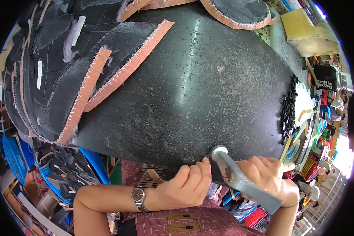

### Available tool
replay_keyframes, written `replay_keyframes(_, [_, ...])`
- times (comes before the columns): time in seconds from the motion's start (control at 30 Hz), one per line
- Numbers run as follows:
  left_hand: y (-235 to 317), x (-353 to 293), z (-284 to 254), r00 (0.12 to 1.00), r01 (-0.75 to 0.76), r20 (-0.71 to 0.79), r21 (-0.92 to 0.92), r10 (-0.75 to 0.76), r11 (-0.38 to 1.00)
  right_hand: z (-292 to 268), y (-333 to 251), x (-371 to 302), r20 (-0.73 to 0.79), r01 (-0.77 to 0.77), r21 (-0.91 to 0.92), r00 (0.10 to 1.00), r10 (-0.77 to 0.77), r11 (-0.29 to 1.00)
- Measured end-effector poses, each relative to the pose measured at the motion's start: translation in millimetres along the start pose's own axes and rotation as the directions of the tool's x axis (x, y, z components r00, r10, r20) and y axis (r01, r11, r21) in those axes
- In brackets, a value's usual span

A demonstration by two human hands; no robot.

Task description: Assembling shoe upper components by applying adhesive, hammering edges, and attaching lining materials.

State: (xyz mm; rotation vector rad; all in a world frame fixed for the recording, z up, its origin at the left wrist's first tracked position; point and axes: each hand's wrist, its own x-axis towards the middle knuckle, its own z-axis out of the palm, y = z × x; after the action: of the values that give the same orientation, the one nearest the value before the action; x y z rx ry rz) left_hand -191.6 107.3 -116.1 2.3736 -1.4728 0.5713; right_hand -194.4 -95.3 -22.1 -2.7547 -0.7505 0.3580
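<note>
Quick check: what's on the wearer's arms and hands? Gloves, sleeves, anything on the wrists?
No gloves; both hands are bare. The left hand has a silver metal-band watch with a round dark dial on its wrist. No sleeve shows on the left forearm. The right hand has no ring or band that I can see; its forearm is also bare.

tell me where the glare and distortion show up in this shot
Head view: a bright streak of glare runs down the dark speckled slab; the far right edge is blown out by daylight; fisheye bends the slab's edges toward the rim; the hammer looks sharp.

right hand (pixel 269 177) gripping hammer (pixel 240 179), left hand (pixel 183 187) beside, black slab (pixel 208 90)
</note>
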Motion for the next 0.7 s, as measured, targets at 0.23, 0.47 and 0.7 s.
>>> replay_keyframes(0.23, [-1.6,5.2,2.4,0.985,-0.169,0.009,0.159,0.170,0.973,-6.0,9.9,4.4,0.062,0.188,-0.132,0.982,-0.181,0.973])
replay_keyframes(0.47, [-1.3,4.6,-3.2,0.966,-0.247,0.119,0.191,0.227,0.950,-1.7,6.9,10.8,0.064,0.144,-0.054,0.988,-0.141,0.988])
replay_keyframes(0.7, [0.9,0.3,-15.6,0.986,-0.065,0.119,-0.382,0.119,0.922,-1.0,14.6,7.6,0.123,0.049,0.176,0.990,-0.071,0.983])
